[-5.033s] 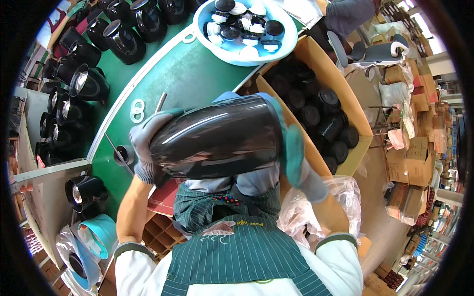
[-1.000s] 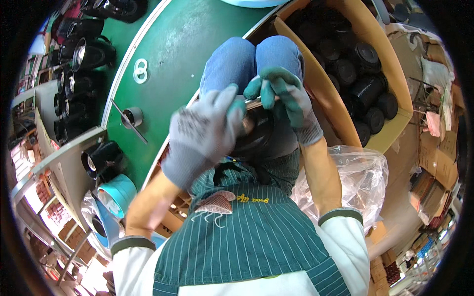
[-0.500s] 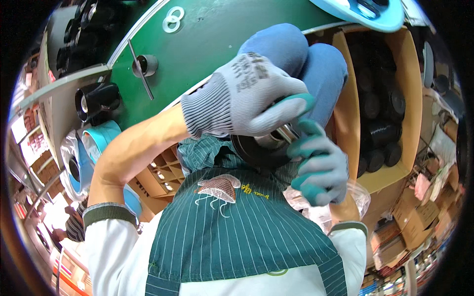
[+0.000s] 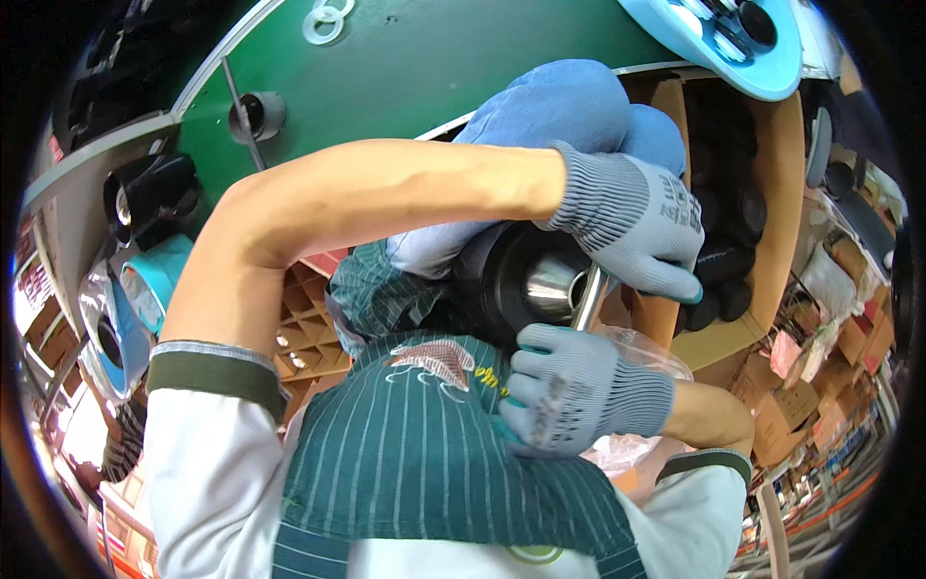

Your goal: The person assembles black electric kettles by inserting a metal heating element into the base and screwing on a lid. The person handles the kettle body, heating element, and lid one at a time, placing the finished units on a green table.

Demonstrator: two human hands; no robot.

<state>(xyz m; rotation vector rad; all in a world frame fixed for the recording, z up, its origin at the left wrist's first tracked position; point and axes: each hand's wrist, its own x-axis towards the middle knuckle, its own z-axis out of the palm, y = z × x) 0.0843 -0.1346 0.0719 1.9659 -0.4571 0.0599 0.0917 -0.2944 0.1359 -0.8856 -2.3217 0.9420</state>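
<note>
A black rounded vessel [image 4: 497, 280] with a shiny metal neck [image 4: 555, 288] lies tilted in my lap, its neck facing right. Across the neck's mouth runs a metal rod [image 4: 591, 297]. My left hand [image 4: 646, 227], in a grey glove with teal fingertips, reaches over the vessel and closes on the rod's upper end. Below the neck my right hand [image 4: 569, 391], gloved alike, is curled at the rod's lower end, which it hides. The right fingertips lie against the striped green apron [image 4: 415, 463].
An open carton [image 4: 786, 212] of black cylindrical parts stands at my right. A blue basin [image 4: 772, 72] holds parts at the far right. On the green table [image 4: 415, 68] lie translucent rings [image 4: 323, 26] and a grey cylinder [image 4: 268, 116] with a rod across it. Black vessels [image 4: 154, 193] stand left.
My left hand has swung right and down to the rod's far side. My right hand has moved down and left, turning its back upward. The vessel's metal neck is now uncovered.
</note>
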